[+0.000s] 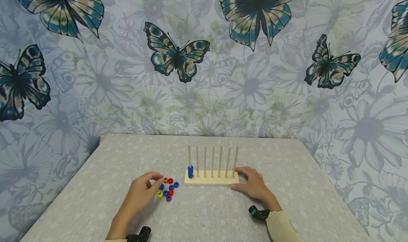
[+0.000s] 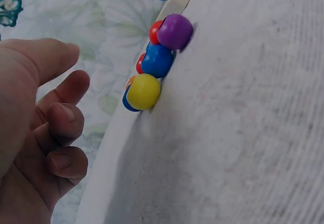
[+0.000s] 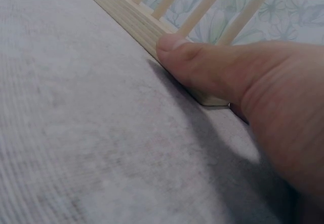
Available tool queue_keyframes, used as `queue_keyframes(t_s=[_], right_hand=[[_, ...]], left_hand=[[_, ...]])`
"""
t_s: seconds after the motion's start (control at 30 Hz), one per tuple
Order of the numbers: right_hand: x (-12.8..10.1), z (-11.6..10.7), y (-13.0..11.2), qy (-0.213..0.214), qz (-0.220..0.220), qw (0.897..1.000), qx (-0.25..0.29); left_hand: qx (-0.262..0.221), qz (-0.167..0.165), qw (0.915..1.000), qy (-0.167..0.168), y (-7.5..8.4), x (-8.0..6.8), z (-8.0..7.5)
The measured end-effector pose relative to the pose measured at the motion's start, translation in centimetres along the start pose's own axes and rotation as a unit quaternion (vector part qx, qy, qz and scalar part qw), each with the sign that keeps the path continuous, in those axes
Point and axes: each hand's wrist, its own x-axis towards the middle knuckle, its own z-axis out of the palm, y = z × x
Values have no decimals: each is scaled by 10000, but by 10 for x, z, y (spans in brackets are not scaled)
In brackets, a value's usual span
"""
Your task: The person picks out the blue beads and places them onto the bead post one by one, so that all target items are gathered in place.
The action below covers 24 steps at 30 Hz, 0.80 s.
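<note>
A pale wooden peg stand point(image 1: 210, 181) rises from the table with several thin upright rods; a short stack of blue beads point(image 1: 190, 172) sits on its leftmost rod. My right hand point(image 1: 253, 184) grips the right end of the base, thumb point(image 3: 187, 62) along the front edge and the other fingers mostly hidden behind. To the left lies a loose cluster of beads, among them a yellow bead point(image 2: 144, 91), a purple bead point(image 2: 175, 32), a red bead point(image 1: 170, 180) and an orange bead point(image 1: 165, 180). Beside that cluster hovers my left hand point(image 1: 145, 189), fingers loosely bent, nothing between thumb and fingertips.
A pale patterned cloth covers the table point(image 1: 204, 220). Behind it hangs a backdrop with flowers and large butterflies point(image 1: 177, 54). Black straps with cameras sit on both wrists, such as the right wrist camera point(image 1: 259, 213).
</note>
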Motion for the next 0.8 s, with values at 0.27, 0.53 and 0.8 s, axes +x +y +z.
queue_keyframes(t_s=[0.27,0.53,0.8], right_hand=[[-3,-1,-3,-44,88,9999,80],[-2,-2,-1,-57,-28,10000,-5],[-4,-3,-5,-77,-50,9999,80]], left_hand=[[48,-313,9984,-462,-8,1,0],[43,-246,9981,-556,-14,2,2],[164,-298,9975,-619,-17,2,1]])
